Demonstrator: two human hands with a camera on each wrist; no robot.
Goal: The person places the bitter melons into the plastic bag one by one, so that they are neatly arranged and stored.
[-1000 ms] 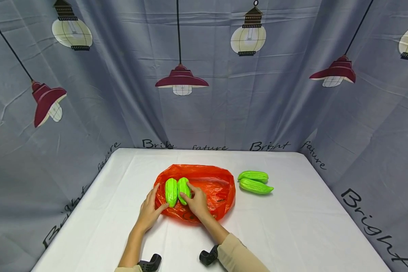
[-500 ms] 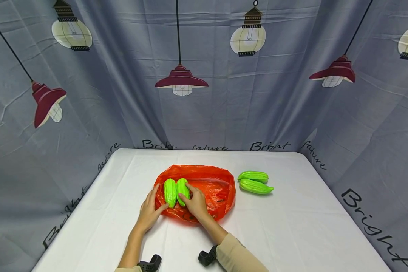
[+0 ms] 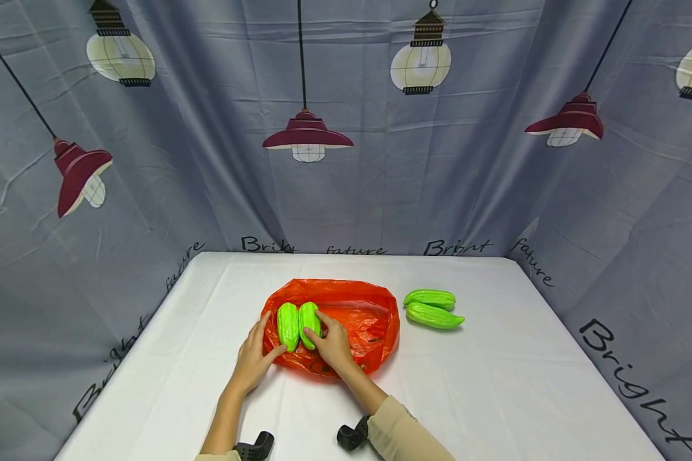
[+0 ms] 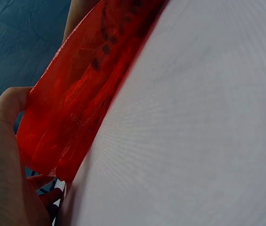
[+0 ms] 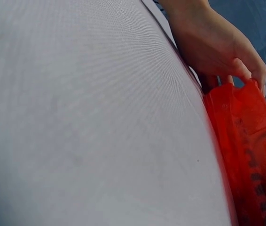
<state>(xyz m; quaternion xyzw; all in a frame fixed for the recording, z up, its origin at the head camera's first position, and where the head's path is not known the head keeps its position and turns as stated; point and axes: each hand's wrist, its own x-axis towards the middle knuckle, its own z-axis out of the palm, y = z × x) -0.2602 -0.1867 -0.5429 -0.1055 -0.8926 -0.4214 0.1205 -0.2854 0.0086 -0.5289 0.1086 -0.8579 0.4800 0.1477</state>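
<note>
Two bright green, ridged bitter melons lie side by side in the left part of an open red plastic bag point(image 3: 360, 320). My right hand point(image 3: 334, 346) reaches over the front rim and pinches the right bitter melon point(image 3: 309, 323) between thumb and fingers. The left bitter melon point(image 3: 288, 326) lies against it. My left hand point(image 3: 252, 358) grips the bag's left side, thumb over the front rim and fingers round the outside. In the left wrist view, that hand's thumb hooks over the red rim. The bag wall hides both melons in the wrist views.
Two more bitter melons, a rear one point(image 3: 429, 298) and a front one point(image 3: 434, 315), lie right of the bag on the white-covered table point(image 3: 496, 384). A grey-blue curtain point(image 3: 357, 192) printed with lamps surrounds the table's back and sides.
Both bitter melons in the bag have shifted slightly left, with my right hand moving along. My left hand and the two melons on the table have stayed in place.
</note>
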